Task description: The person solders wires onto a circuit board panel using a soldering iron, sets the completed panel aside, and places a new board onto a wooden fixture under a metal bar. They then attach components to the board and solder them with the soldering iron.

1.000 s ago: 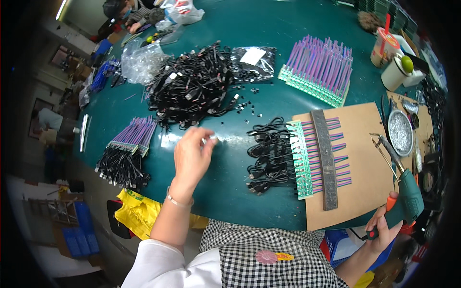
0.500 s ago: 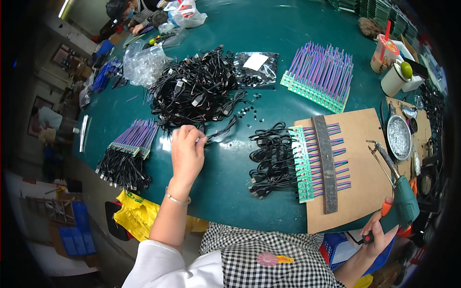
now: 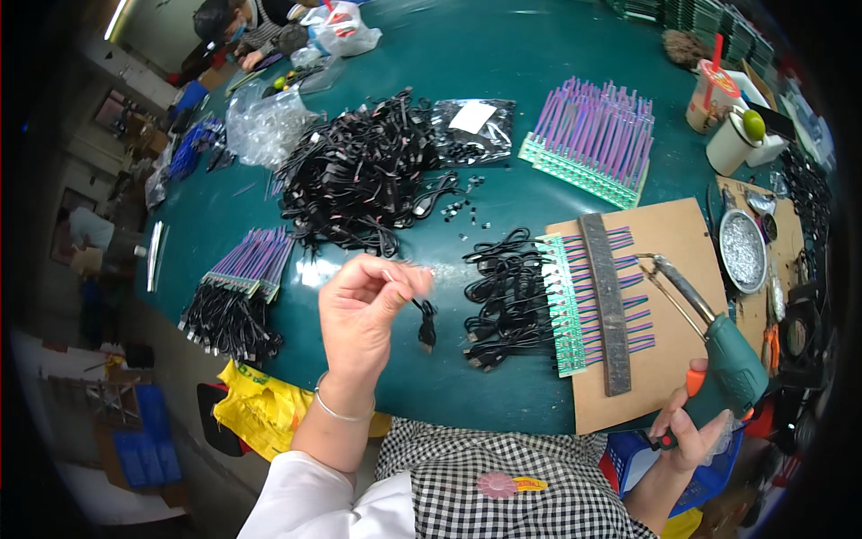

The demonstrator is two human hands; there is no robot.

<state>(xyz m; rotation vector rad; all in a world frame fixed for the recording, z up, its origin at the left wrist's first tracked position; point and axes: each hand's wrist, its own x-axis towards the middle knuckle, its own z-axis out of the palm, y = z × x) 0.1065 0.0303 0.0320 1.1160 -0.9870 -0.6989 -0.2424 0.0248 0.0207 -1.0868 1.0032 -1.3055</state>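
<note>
Fingertips (image 3: 395,280) of the left hand (image 3: 364,314) are pinched together on one short black cable (image 3: 424,316), lifted off the green table (image 3: 503,54) so its plug end dangles just below and to the right of them. Right of that dangling plug lies a bundle of black cables (image 3: 503,296) joined to a green strip board with purple wires (image 3: 584,301), which rests on a brown board (image 3: 664,296) under a dark flat bar (image 3: 606,305). Beyond the pinching fingers sits a big heap of loose black cables (image 3: 359,175); to their left lies another strip of purple wires with black leads (image 3: 238,287). Far off to the right, the right hand (image 3: 687,431) is curled tight round the handle of a green soldering gun (image 3: 718,359), its metal tip reaching over the brown board.
</note>
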